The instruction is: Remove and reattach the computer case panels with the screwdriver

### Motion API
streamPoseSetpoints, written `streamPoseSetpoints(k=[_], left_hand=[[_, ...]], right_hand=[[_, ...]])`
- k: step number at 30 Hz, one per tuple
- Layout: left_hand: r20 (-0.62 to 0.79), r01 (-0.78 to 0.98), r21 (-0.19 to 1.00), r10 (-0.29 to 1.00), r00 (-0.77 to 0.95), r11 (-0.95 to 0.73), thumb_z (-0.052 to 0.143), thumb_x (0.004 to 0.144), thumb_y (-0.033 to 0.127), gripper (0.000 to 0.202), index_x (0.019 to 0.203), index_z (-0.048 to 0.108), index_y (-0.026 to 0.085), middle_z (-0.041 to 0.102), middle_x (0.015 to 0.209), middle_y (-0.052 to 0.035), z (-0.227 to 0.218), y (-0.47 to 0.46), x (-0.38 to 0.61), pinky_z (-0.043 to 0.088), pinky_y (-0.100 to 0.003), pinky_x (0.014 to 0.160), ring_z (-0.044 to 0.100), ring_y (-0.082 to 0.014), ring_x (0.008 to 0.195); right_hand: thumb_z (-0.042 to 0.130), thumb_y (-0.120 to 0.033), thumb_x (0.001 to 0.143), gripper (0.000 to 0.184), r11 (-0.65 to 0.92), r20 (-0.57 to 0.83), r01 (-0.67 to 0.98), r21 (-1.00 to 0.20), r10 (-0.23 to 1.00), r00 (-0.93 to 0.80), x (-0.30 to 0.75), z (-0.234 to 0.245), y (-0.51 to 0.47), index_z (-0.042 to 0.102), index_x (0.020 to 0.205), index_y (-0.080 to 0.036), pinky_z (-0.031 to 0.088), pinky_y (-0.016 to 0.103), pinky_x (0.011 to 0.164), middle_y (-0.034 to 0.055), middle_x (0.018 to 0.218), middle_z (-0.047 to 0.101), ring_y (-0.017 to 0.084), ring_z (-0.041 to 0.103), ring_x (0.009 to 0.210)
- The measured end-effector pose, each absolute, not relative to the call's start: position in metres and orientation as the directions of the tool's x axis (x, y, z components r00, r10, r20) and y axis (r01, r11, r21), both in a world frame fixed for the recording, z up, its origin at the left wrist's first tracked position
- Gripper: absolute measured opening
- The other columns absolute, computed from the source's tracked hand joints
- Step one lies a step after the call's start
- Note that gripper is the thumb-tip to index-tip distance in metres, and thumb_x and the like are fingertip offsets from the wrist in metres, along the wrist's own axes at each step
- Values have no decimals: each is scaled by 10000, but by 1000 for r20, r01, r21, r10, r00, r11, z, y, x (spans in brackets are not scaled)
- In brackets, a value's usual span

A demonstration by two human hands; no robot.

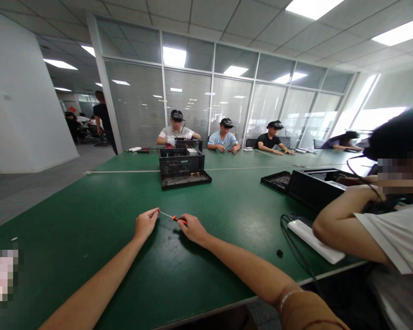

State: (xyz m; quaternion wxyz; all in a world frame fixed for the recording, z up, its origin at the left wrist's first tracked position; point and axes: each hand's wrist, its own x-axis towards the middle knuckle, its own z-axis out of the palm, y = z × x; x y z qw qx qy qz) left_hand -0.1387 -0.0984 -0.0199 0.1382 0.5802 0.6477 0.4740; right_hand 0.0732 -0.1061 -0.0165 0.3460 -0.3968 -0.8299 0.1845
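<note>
Over the green tabletop, my right hand (193, 229) is wrapped round the black-and-orange handle of a screwdriver (174, 218). Its thin shaft points left towards my left hand (146, 224). Thumb and fingertips of my left hand are pinched together at the screwdriver's tip. Whatever they hold there is too small to make out. Beyond my hands, a black computer case (182, 165) stands opened, with a flat black panel (187, 179) lying in front of it. Neither hand touches the case.
A green table (99, 220) spreads around me. At right, a co-worker's arm (344, 220) leans near another black case (309, 188), a white power strip (316, 240), a black cable (296, 252) and a small black ring (279, 253). Several people sit along the far side.
</note>
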Motion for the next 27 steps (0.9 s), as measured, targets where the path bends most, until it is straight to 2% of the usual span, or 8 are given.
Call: streamPoseSetpoints(k=[13, 18, 21, 24, 27], left_hand=[[371, 606, 784, 886, -280, -137, 491, 744, 401, 390, 1001, 643, 150, 660, 985, -77, -25, -94, -141, 465, -308, 867, 608, -205, 938], [387, 624, 766, 885, -257, -154, 490, 747, 403, 385, 995, 646, 152, 661, 986, -68, -26, -94, -140, 457, -304, 877, 602, -201, 951], [397, 644, 750, 881, -256, -151, 488, 749, 409, 386, 990, 649, 154, 660, 991, -67, -25, -94, -140, 449, -305, 889, 599, -202, 956], [403, 644, 750, 877, -263, -151, 486, 751, 414, 390, 991, 649, 154, 659, 994, -68, -25, -94, -140, 448, -302, 890, 600, -201, 954], [405, 637, 754, 877, -260, -159, 482, 754, 413, 391, 1002, 645, 157, 660, 990, -66, -25, -95, -140, 456, -299, 879, 606, -199, 942]], right_hand=[[473, -305, 833, 215, 629, 453, 510, -587, 777, -436, 74, -18, -106, 598, 929, -158, 407, 239, 737, 54, 873, 631, 136, 563, 796], [423, -324, 863, 263, 604, 434, 496, -624, 796, -423, 74, -16, -108, 558, 1019, -162, 420, 248, 744, 63, 904, 637, 141, 581, 813], [499, -348, 818, 300, 581, 404, 493, -648, 811, -424, 73, -17, -109, 514, 1062, -174, 434, 252, 723, 53, 898, 639, 146, 589, 801], [590, -274, 735, 332, 599, 421, 483, -638, 798, -432, 71, -19, -109, 500, 1040, -177, 441, 237, 701, 42, 906, 634, 142, 589, 788], [546, -237, 751, 224, 593, 420, 511, -622, 804, -422, 71, -21, -108, 529, 967, -180, 438, 236, 689, 38, 880, 636, 140, 589, 772]])
